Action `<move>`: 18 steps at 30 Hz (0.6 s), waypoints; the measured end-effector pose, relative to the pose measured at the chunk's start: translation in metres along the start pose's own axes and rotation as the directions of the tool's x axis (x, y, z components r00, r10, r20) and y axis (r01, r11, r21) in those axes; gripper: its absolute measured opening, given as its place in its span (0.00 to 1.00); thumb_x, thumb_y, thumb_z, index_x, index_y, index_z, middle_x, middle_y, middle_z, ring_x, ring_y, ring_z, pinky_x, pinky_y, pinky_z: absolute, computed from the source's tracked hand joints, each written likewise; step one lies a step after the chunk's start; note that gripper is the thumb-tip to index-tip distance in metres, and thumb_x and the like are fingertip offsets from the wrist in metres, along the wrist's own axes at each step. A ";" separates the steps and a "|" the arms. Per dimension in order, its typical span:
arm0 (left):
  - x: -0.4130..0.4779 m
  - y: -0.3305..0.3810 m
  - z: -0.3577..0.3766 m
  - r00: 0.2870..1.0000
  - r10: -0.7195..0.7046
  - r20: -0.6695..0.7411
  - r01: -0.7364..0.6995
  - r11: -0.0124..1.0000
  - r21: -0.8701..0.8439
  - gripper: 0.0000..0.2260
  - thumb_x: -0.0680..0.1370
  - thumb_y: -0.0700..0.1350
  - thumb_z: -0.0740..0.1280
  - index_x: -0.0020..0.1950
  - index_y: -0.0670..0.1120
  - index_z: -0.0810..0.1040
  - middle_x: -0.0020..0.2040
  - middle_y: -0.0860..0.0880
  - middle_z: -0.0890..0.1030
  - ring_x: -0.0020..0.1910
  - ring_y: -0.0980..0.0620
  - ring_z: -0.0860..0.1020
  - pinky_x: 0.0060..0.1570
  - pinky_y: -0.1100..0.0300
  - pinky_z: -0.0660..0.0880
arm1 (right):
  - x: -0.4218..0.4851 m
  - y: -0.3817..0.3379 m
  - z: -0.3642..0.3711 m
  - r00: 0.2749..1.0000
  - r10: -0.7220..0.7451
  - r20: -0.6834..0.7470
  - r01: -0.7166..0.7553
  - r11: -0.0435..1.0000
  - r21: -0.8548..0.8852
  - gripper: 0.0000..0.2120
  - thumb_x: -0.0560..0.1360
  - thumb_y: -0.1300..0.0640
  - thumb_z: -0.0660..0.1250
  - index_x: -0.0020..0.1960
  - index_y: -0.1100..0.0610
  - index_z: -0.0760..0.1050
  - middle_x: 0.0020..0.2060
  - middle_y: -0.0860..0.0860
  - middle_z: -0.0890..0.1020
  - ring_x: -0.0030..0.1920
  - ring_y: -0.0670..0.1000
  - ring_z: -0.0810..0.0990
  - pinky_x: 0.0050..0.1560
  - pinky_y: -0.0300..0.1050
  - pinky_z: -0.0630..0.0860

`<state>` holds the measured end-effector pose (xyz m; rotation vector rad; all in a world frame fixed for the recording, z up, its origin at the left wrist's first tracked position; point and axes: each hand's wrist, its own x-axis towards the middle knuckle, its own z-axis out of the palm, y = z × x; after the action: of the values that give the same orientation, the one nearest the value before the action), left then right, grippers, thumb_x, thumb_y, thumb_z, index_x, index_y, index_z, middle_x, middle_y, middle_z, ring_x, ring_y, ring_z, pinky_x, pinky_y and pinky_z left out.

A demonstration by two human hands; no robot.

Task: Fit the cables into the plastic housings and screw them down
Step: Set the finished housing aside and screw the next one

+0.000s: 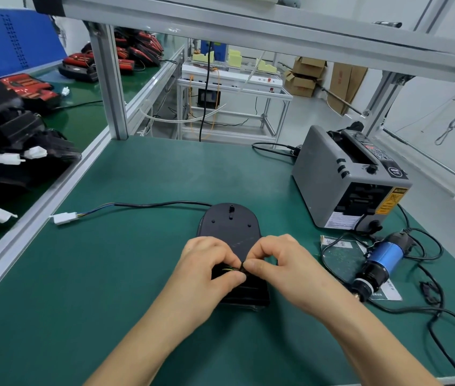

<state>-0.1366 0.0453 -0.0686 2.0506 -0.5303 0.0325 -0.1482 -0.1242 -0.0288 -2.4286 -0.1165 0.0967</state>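
Note:
A black plastic housing (230,222) with a rounded far end lies flat on the green mat in the middle of the bench. From its far end a black cable (159,203) runs left to a white connector (65,218). Over the housing's near half my left hand (209,260) and my right hand (273,260) meet, fingers curled. Between their fingertips they pinch thin coloured wires (233,269), yellow and green showing. The near part of the housing is mostly hidden under my hands.
A grey tape dispenser (343,179) stands at the right. A blue and black electric screwdriver (379,263) lies near it with looping black cords. Finished black and red housings are piled at the left beyond an aluminium rail (39,207). A frame post (109,84) rises behind.

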 end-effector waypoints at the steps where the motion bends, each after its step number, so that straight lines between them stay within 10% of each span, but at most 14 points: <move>1: -0.001 -0.001 -0.003 1.000 0.002 0.013 -0.002 1.000 -0.004 0.09 0.72 0.45 0.72 0.42 0.58 0.76 0.49 0.63 0.75 0.60 0.67 0.64 0.53 0.78 0.59 | 0.000 0.000 0.000 1.000 0.000 0.019 0.000 1.000 0.016 0.09 0.74 0.51 0.68 0.35 0.43 0.73 0.39 0.42 0.77 0.50 0.39 0.68 0.48 0.30 0.65; 8: -0.009 -0.009 -0.007 0.985 0.172 -0.023 -0.171 0.985 0.031 0.06 0.73 0.44 0.68 0.45 0.54 0.75 0.49 0.59 0.76 0.54 0.56 0.75 0.53 0.62 0.70 | 0.004 -0.001 -0.007 0.981 0.075 0.180 -0.112 0.972 0.206 0.06 0.74 0.56 0.70 0.38 0.52 0.77 0.35 0.46 0.77 0.36 0.43 0.71 0.36 0.30 0.67; 18: -0.014 -0.015 0.001 0.950 0.277 -0.145 -0.262 0.958 0.116 0.03 0.74 0.43 0.67 0.40 0.48 0.78 0.49 0.59 0.77 0.55 0.56 0.76 0.52 0.66 0.71 | 0.015 -0.007 -0.014 0.947 0.119 0.298 -0.152 0.984 0.089 0.08 0.74 0.54 0.70 0.36 0.50 0.75 0.30 0.42 0.74 0.34 0.43 0.70 0.40 0.36 0.67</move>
<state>-0.1439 0.0554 -0.0845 2.0316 -0.7162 0.3894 -0.1321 -0.1264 -0.0138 -2.2952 -0.0737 0.5124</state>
